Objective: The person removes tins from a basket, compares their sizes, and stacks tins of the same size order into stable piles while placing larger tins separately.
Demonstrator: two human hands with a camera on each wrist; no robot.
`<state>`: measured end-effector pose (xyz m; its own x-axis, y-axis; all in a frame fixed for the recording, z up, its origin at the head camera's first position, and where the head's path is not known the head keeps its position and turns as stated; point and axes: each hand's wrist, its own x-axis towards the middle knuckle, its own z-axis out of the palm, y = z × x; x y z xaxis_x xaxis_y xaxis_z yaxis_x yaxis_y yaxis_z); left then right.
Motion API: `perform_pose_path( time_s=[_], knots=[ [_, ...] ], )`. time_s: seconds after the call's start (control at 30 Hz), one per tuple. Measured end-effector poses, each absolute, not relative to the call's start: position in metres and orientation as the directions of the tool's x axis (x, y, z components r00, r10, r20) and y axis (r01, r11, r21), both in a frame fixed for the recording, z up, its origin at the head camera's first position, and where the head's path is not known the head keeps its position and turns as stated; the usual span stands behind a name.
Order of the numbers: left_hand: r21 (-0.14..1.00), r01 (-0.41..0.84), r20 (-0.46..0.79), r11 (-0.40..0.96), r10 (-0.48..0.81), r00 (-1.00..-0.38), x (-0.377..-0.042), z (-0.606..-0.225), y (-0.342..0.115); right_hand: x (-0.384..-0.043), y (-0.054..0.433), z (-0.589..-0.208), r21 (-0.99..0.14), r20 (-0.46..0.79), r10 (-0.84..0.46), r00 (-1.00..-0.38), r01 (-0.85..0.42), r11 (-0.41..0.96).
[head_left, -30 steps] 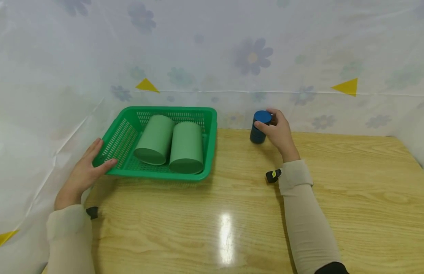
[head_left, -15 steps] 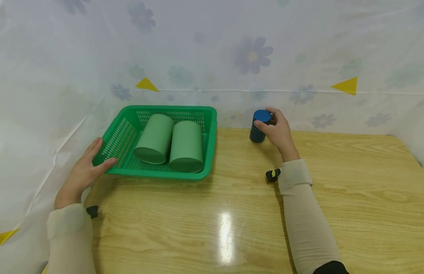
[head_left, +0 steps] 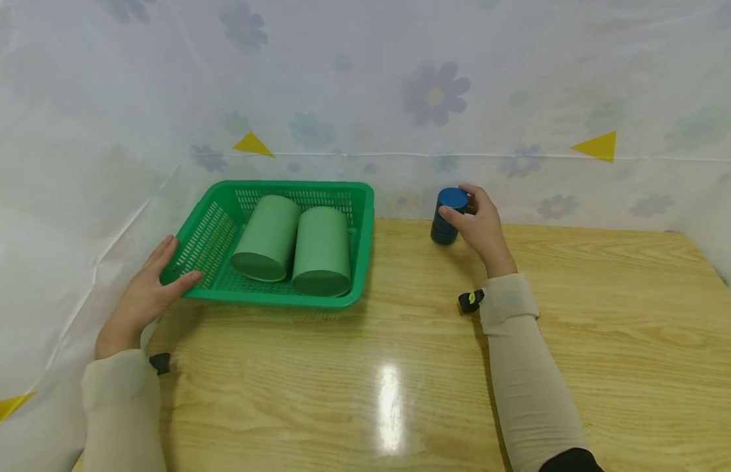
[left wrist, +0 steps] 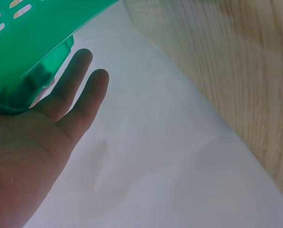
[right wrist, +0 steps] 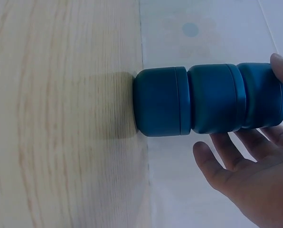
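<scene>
Nothing visibly shifts from the earlier frame: right hand (head_left: 480, 224) grips the top of three blue jars (right wrist: 212, 99), upright stack seemingly finished but unreleased, at three o'clock from the green basket (head_left: 271, 301). Left hand (head_left: 139, 295) rests, fingers apart, at its eight o'clock; two green cans (head_left: 322, 242) lie inside.

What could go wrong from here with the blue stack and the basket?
The stack of three blue containers might topple if the right hand slips, since they stand one on another. The two green cylinders lie on their sides, so they could roll if the left hand tips the green basket.
</scene>
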<state>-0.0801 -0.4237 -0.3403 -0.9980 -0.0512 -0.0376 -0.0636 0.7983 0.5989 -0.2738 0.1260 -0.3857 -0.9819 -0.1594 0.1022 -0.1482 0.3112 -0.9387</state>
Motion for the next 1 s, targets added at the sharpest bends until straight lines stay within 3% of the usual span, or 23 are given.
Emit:
perform_pose_path(
  time_s=[0.23, 0.6, 1.0],
  knots=[
    [0.607, -0.076, -0.049, 0.791, -0.059, -0.997, -0.081, -0.341, -0.424, -0.275, 0.129, -0.386, -0.935, 0.096, -0.173, -0.980, -0.149, 0.321],
    [0.607, -0.081, -0.057, 0.791, -0.058, -0.997, -0.082, -0.343, -0.426, -0.275, 0.139, -0.392, -0.865, -0.142, -0.289, -0.947, -0.023, 0.502],
    [0.606, -0.077, -0.052, 0.792, -0.057, -0.997, -0.081, -0.341, -0.424, -0.278, 0.136, -0.401, -0.813, -0.151, -0.284, -0.947, -0.044, 0.581]
  ],
)
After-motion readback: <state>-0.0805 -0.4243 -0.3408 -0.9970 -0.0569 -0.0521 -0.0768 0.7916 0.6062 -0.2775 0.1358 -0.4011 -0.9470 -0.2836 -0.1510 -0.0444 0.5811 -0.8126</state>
